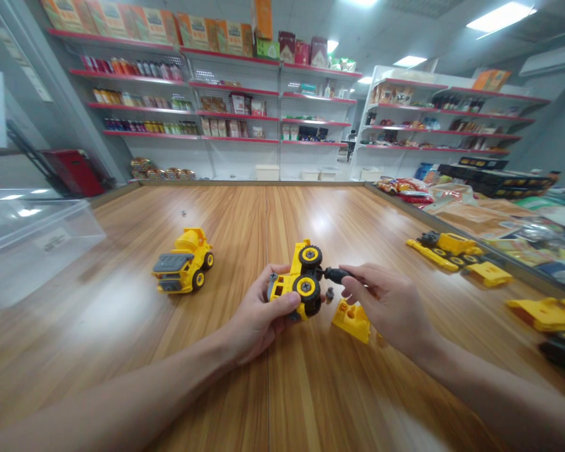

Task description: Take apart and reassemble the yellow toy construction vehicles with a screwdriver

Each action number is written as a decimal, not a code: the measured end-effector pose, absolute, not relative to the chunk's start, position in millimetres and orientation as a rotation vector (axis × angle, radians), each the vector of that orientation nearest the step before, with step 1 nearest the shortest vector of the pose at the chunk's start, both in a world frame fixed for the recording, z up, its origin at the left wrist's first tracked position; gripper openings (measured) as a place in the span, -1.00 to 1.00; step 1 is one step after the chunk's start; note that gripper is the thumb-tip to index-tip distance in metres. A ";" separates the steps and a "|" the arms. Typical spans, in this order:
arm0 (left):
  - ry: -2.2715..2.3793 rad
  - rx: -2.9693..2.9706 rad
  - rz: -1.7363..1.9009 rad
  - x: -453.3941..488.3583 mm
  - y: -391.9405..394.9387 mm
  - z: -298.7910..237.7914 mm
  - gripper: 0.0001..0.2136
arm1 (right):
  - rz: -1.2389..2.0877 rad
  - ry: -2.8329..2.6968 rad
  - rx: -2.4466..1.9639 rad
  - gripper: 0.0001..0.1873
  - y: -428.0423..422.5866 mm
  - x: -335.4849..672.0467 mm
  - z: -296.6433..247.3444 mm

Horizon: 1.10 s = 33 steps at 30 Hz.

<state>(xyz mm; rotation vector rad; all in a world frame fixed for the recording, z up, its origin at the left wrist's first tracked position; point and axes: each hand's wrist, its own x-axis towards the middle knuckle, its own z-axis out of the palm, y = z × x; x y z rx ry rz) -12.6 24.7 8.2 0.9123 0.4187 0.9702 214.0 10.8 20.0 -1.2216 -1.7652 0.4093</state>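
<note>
My left hand [263, 307] grips a yellow toy truck [289, 279] turned on its side, its black wheels with yellow hubs facing up and right. In my right hand [386, 301] is a small black-handled screwdriver [335, 274]; its tip points left at the truck's underside between the wheels. Whether the tip sits in a screw is too small to tell. Below the screwdriver lies a loose yellow plastic part [352, 320], partly behind my right fingers. A small grey piece [329, 294] shows just beside the truck.
An assembled yellow toy mixer truck [183, 260] stands to the left. Yellow toy parts [456, 251] and another partly built vehicle [560, 320] lie at the right. A clear plastic bin [37, 245] is at the left edge; a tiny piece [183, 213] lies farther back.
</note>
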 end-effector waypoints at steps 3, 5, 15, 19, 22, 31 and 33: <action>0.415 0.903 0.963 -11.6 23.5 9.3 -0.59 | 0.477 -1.709 -1.233 -0.70 11.4 214.4 21.7; 0.425 0.895 0.963 -10.7 23.0 9.2 -0.58 | 0.467 -1.700 -1.206 -0.70 11.2 213.6 22.3; 0.572 0.974 1.024 -9.0 23.9 2.1 -0.50 | 0.566 -1.591 -1.214 -0.74 10.1 206.8 26.0; 0.619 0.949 1.055 -11.0 25.2 1.3 -0.47 | 0.688 -1.543 -1.175 -0.71 16.5 197.3 32.6; 0.642 0.961 1.085 -13.8 27.0 3.2 -0.45 | 0.838 -1.477 -1.243 -0.70 23.6 190.0 39.1; 0.650 0.980 1.063 -12.8 28.5 8.9 -0.43 | 0.794 -1.529 -1.263 -0.70 22.5 192.4 35.8; 0.621 0.997 1.030 -13.6 27.7 10.8 -0.45 | 0.704 -1.630 -1.291 -0.76 19.8 198.2 39.7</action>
